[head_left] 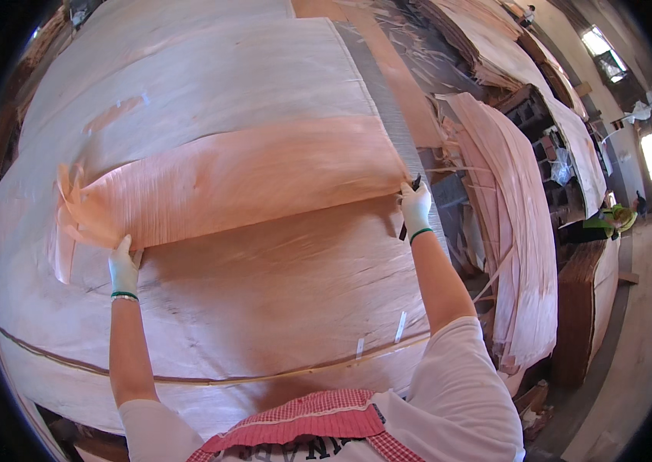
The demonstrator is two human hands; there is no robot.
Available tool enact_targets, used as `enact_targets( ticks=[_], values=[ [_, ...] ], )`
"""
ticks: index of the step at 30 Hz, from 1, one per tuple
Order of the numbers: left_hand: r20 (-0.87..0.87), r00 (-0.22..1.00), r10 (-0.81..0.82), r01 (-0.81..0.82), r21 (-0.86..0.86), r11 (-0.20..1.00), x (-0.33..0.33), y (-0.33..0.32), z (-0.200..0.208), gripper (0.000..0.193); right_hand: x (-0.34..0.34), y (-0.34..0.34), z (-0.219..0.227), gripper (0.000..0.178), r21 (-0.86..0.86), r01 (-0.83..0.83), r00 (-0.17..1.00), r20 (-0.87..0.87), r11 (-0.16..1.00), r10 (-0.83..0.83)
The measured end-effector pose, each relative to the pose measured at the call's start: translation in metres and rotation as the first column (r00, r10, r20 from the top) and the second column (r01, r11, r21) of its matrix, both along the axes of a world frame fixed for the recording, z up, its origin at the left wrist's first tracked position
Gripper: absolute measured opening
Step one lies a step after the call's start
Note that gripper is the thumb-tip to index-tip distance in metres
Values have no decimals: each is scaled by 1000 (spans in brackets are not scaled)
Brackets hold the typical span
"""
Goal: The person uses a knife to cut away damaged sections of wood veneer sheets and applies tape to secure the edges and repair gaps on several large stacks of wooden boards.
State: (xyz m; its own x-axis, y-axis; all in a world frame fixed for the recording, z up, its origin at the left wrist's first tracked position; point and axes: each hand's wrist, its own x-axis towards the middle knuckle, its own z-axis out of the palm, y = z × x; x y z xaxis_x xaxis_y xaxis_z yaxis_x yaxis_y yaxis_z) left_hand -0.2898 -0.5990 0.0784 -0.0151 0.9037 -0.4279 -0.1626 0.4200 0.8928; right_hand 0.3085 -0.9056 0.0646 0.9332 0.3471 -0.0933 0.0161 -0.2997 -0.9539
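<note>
A long strip of orange-pink wood veneer (264,177) lies across larger pale veneer sheets (280,300), its near edge lifted and casting a shadow. My left hand (123,268), in a white glove, pinches that near edge close to the strip's left end, where the veneer curls and splits into ragged ribbons (72,202). At the right end, my gloved right hand (416,208) is closed on the corner. A slim dark tool (416,182), its kind unclear, pokes out of the right hand above and below.
Beyond the strip spreads another pale veneer sheet (218,85). To the right stands a pile of pinkish veneer (507,231) with ragged edges, and scraps (411,54) litter the area behind it. A person in a green top (611,221) is farther right, near a brown stack (580,308).
</note>
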Motion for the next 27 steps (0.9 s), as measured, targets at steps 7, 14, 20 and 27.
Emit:
enact_targets(
  ticks=[7,14,20,27],
  values=[
    [-132,991,-23,43,154,987,-13,-18,5,29,-8,-2,17,15,-123,24,1000,21,992,-21],
    [-638,578,509,401,766,503,101,-51,73,28,-29,28,79,27,-141,-147,986,54,979,156],
    [-932,284,223,918,332,218,260,-55,8,45,-127,126,40,30,-394,-791,563,-171,468,809],
    [-899,105,426,679,378,629,163,50,-39,46,-153,165,56,30,-832,-356,400,276,425,874]
  ],
)
